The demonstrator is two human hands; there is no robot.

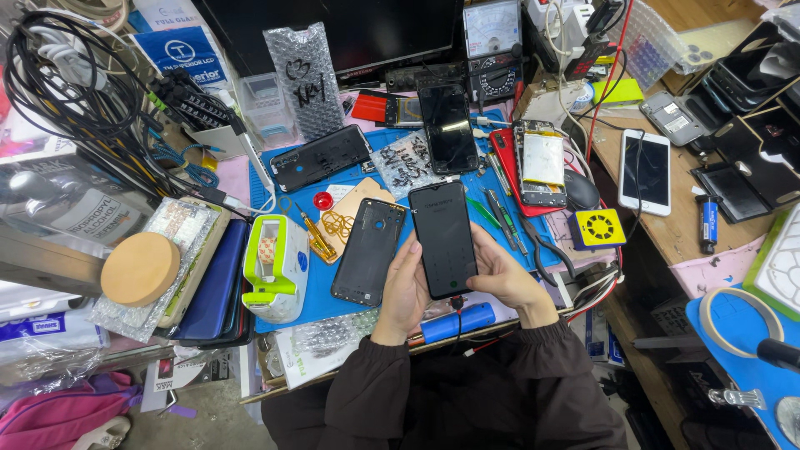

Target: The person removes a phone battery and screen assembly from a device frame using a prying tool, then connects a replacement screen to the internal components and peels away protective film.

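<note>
I hold a black phone [444, 239] upright in both hands at the lower middle of the frame, its dark screen facing me. My left hand [406, 292] wraps its left edge, fingers closed along the side, and my right hand [502, 279] cups its right edge and lower corner, thumb lying on the glass. A thin black cable [457, 312] runs from the bottom of the phone down toward my dark sleeves. Just left of the phone, near my left hand, a black back cover [367, 251] with a camera cutout lies flat on the blue mat [317, 300] that covers the bench. Further left stands a green and white tape dispenser [274, 267], and beyond it a round wooden disc [140, 268] rests on bubble wrap. Above the phone, in the upper middle of the frame, a second dark phone [448, 127] lies on the mat, with an opened red phone [537, 162] to its right showing its insides. A white phone [646, 172] lies on the bare wood at the right, and a yellow square gadget [598, 227] sits just beside my right hand's side of the mat. A tangle of black cables [67, 75] fills the upper left.
</note>
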